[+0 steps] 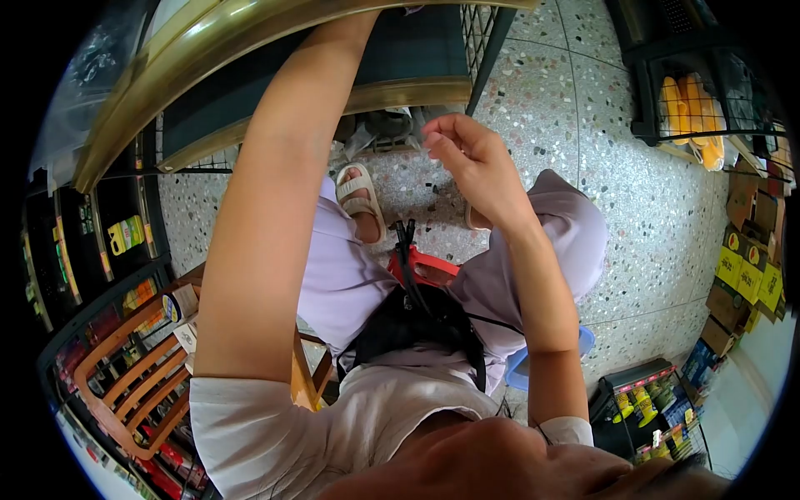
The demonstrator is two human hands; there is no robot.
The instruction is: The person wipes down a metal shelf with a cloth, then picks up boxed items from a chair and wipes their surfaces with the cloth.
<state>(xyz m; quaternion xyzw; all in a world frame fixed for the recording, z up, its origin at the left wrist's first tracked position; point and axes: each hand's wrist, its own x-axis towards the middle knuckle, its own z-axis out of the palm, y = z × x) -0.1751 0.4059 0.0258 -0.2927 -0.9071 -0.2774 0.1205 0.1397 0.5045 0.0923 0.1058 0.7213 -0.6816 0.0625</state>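
Golden shelf trim (187, 58) hides the left hand (grip: can't tell); the right hand (477, 167) hangs half-curled.

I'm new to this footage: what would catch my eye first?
The left arm stands out first, large at left and running behind the gold shelf edge at top, its hand hidden. Next come the loosely curled right hand, upper centre, and orange items in the rack at upper right.

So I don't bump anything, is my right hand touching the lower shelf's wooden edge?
Apart. The head view shows a gap between your right hand and the wooden edge.
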